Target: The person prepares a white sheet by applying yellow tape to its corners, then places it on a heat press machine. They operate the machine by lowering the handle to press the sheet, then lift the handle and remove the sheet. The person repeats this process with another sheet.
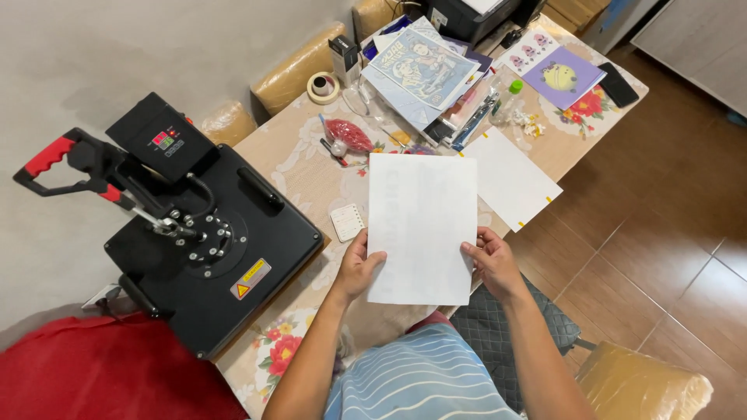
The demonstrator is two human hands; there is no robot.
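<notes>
I hold the white paper sheet [421, 225] upright over the table edge [296, 167], long axis pointing away from me, my left hand [356, 268] and right hand [492, 263] pinching its lower side edges.

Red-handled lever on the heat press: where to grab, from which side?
Grip the red padded bar at the far left end of the heat press lever. Come from the left, fingers wrapped across it: it juts clear of the black body, raised, with open space around it.
</notes>
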